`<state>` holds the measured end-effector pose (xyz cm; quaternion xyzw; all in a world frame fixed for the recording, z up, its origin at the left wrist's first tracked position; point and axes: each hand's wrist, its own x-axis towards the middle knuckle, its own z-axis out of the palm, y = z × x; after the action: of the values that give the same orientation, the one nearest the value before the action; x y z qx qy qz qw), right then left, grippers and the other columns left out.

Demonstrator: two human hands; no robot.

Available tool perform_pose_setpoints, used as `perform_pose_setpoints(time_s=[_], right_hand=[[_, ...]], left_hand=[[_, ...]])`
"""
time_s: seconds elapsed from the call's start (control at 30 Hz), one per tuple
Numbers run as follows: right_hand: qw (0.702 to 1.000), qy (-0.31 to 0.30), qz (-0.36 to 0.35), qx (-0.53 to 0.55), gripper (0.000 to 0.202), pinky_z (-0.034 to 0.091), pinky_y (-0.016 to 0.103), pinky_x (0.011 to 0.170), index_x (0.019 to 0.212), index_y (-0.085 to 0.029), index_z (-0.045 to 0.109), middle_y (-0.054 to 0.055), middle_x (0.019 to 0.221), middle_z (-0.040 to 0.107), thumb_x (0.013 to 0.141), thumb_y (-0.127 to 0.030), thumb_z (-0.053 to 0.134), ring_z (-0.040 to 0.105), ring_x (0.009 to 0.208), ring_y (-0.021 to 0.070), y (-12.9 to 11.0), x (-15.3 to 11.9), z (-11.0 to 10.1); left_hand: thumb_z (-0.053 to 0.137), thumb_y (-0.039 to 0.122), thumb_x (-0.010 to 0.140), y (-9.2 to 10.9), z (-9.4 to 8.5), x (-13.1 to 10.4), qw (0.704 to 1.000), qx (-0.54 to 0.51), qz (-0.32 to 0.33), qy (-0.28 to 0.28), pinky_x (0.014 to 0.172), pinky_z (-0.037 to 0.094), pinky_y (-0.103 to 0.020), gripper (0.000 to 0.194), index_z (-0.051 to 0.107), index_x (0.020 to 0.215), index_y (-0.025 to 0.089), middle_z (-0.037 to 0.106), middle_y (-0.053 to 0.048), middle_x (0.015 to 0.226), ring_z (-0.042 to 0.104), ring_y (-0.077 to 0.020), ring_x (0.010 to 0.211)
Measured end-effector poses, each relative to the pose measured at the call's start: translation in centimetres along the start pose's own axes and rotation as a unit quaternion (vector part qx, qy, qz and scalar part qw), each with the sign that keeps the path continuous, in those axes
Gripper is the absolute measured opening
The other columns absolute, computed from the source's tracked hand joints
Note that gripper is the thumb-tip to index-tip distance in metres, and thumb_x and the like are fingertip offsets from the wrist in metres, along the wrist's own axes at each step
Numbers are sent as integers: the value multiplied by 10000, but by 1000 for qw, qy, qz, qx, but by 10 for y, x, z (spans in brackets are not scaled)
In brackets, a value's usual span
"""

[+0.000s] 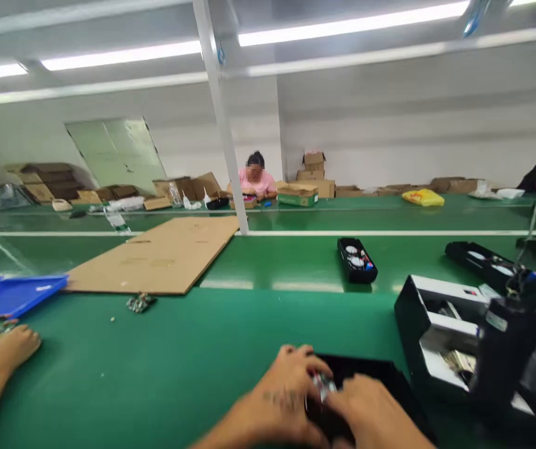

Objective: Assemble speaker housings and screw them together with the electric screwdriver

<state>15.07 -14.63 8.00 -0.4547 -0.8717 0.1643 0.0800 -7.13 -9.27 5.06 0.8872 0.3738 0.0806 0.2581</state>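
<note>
At the bottom of the head view, my left hand (286, 390) curls its fingers round a small circuit board (324, 385) with coloured bits on it. My right hand (368, 408) meets it from the other side, its fingers closed on the board's near edge and partly blurred. Both hands are over an open black plastic housing (392, 374) on the green table (193, 368). Much of the housing's inside is hidden by my hands.
Right of me stand a partitioned box (412, 324) and a dark power screwdriver (506, 349) hanging from a cord. Housings with round white parts (356, 262) lie beyond. To the left are loose boards (141, 302), cardboard (165, 255), a blue tray (29, 296) and a co-worker's hands (12, 346).
</note>
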Motion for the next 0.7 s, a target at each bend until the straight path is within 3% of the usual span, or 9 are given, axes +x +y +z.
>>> perform_pose_setpoints(time_s=[0.1, 0.2, 0.43, 0.7], right_hand=[[997, -59, 31, 41, 321, 452, 337, 707, 1042, -277, 840, 54, 909, 830, 738, -360, 903, 765, 852, 292, 4, 16, -30], [992, -97, 25, 71, 330, 360, 303, 621, 994, -243, 833, 28, 803, 772, 716, -399, 918, 678, 732, 222, 9, 33, -51], [986, -117, 20, 115, 246, 260, 306, 527, 836, -216, 770, -59, 622, 559, 706, -382, 897, 376, 552, 119, 17, 39, -48], [985, -110, 4, 131, 196, 279, 290, 502, 798, -218, 741, -54, 630, 604, 716, -345, 865, 420, 540, 110, 23, 37, -43]], left_hand=[[993, 577, 626, 11, -36, 13, 994, -96, -13, -43, 902, 504, -295, 408, 775, 683, 236, 770, 52, 1301, 736, -229, 1091], [982, 578, 590, 11, -53, 25, 986, -137, -38, -91, 722, 445, -267, 468, 692, 580, 211, 779, 60, 1176, 712, -178, 965], [970, 550, 611, 13, -54, 25, 982, -153, -36, -102, 679, 426, -271, 434, 692, 568, 220, 769, 36, 1114, 704, -199, 1021], [970, 502, 618, 16, -59, 26, 976, -163, -57, -133, 677, 431, -276, 380, 717, 592, 219, 760, 57, 1232, 703, -171, 973]])
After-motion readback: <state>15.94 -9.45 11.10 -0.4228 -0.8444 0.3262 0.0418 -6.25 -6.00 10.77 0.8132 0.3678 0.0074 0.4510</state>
